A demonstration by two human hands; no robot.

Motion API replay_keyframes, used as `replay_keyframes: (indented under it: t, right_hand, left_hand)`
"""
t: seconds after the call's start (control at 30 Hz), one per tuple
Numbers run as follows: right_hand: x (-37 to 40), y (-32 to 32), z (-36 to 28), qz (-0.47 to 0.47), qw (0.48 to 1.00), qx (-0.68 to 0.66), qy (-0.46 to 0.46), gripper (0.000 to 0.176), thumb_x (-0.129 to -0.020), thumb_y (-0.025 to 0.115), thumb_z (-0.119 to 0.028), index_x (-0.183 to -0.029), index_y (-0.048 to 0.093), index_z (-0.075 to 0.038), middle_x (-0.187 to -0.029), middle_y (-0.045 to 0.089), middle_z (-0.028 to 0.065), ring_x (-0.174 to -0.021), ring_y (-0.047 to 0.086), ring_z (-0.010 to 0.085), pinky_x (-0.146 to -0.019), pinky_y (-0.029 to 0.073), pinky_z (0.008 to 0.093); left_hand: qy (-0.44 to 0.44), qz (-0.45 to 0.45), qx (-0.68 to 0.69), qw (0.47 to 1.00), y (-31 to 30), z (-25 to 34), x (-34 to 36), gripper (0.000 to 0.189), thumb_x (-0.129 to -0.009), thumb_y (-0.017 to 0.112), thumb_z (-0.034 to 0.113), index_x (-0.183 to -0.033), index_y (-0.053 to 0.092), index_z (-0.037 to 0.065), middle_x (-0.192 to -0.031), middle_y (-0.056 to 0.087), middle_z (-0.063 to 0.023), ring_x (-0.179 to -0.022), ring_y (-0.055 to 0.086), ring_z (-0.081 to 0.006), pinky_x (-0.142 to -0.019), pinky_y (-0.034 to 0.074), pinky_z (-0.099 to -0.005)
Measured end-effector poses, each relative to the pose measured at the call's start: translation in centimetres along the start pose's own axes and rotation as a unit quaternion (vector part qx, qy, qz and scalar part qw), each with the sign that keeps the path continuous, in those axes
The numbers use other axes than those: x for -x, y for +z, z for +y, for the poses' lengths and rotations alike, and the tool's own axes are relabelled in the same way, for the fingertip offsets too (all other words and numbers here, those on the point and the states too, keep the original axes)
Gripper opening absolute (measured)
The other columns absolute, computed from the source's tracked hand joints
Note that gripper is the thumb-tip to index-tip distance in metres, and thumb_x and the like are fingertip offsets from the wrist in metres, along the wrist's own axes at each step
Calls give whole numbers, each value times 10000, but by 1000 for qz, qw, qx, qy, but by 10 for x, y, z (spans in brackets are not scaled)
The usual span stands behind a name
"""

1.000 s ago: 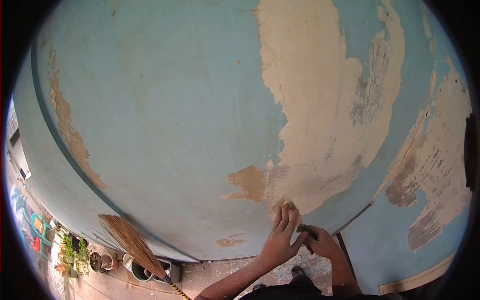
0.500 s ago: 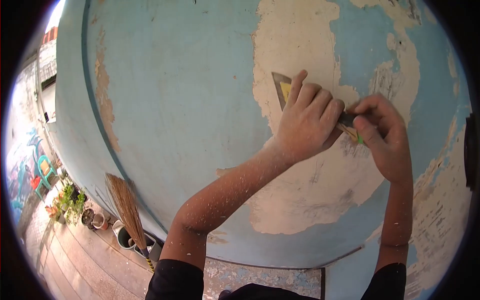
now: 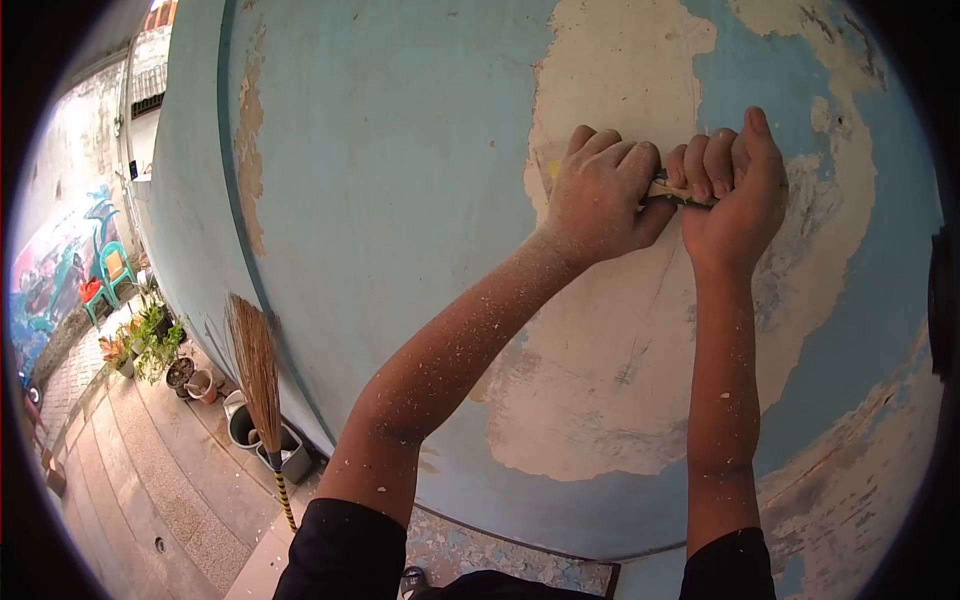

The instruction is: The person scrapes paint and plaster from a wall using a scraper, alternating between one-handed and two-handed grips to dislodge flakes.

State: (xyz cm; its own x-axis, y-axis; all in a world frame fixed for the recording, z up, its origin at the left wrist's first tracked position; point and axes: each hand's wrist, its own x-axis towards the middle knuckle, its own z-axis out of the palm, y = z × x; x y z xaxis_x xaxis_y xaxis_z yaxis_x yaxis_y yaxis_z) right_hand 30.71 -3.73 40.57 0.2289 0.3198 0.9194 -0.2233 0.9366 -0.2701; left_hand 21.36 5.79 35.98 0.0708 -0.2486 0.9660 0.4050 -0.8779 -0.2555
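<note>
A putty knife [image 3: 660, 190] is held sideways against the wall, gripped by both hands. My left hand [image 3: 598, 200], dusty with paint flecks, is closed around its blade end and covers most of the blade; a bit of yellow label shows beside the fingers. My right hand [image 3: 738, 195] wraps its fingers over the handle end, thumb pointing up. Behind them is a pale patch [image 3: 600, 390] of bare wall, ringed by light blue paint [image 3: 400, 170]. White flakes dot both forearms.
A stick broom [image 3: 255, 370] leans on the wall at lower left, by grey buckets [image 3: 290, 458]. Beyond are potted plants [image 3: 155, 345] and a green chair [image 3: 117, 265]. Paint chips [image 3: 480, 545] litter the floor at the wall's foot.
My right hand has shifted left and closed its fingers over the handle. My left hand has moved slightly up, now hiding most of the blade. The view has swung somewhat left.
</note>
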Motion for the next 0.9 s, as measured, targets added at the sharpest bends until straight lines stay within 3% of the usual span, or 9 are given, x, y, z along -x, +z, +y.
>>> replay_keyframes:
  t: [0.2,0.3,0.37,0.43,0.53,0.7,0.77,0.83,0.9]
  right_hand:
    - [0,0,-24,-26,1000,13,-6,476,-1004,482,-186,-568,298,-134,-520,294,-4,-469,282,123,-509,355,355]
    - [-1,4,22,4,1000,13,11,444,-996,474,-170,-580,326,-123,-519,295,-2,-466,288,126,-510,356,357]
    - [2,12,26,22,999,4,26,416,-980,465,-136,-583,345,-115,-517,302,2,-464,301,128,-509,363,359]
    - [9,25,11,-35,998,50,-10,403,-964,477,-120,-583,345,-107,-516,312,6,-459,312,130,-505,364,357]
    - [23,34,2,-23,999,39,-7,403,-947,494,-123,-572,347,-109,-512,313,5,-451,310,127,-502,358,350]
    - [17,40,15,19,995,96,-2,418,-952,485,-132,-560,340,-123,-496,276,-3,-444,292,125,-507,356,343]
    - [17,27,3,9,997,75,3,428,-963,477,-133,-558,339,-126,-497,262,-8,-442,279,122,-513,361,336]
    - [24,15,-14,-67,998,13,-2,426,-965,481,-125,-563,339,-124,-512,267,-12,-448,272,118,-519,365,332]
    - [14,19,8,-82,996,20,12,441,-977,474,-146,-558,336,-126,-501,284,-11,-447,285,109,-504,359,324]
  left_hand:
    - [-1,14,53,998,2,7,-6,237,-628,700,159,-747,507,90,-617,514,-50,-615,511,-270,-717,417,-391]
    - [14,44,58,997,-1,-16,2,236,-626,706,168,-738,510,97,-618,516,-44,-610,503,-264,-709,406,-388]
    - [-16,-51,-17,998,-11,-28,12,258,-655,729,218,-753,517,108,-632,548,-58,-641,537,-256,-721,414,-400]
    - [-16,-34,6,999,-21,-19,10,250,-651,721,209,-751,516,107,-632,547,-57,-630,521,-252,-708,401,-392]
    - [-9,-4,136,991,-20,-3,11,242,-618,708,185,-735,511,108,-619,535,-48,-614,505,-252,-690,389,-377]
    - [-36,-23,73,996,-23,-17,21,257,-619,713,200,-750,517,98,-622,536,-51,-632,525,-267,-688,401,-385]
    - [-12,5,95,995,-19,-9,12,261,-626,716,213,-741,512,99,-620,539,-51,-636,546,-273,-693,411,-399]
    - [-6,-3,123,992,-17,-3,7,262,-636,715,226,-741,513,97,-618,543,-55,-640,560,-281,-697,418,-414]
    - [-13,41,98,994,-9,-14,17,225,-639,690,205,-717,505,104,-590,486,-52,-589,526,-272,-651,408,-396]
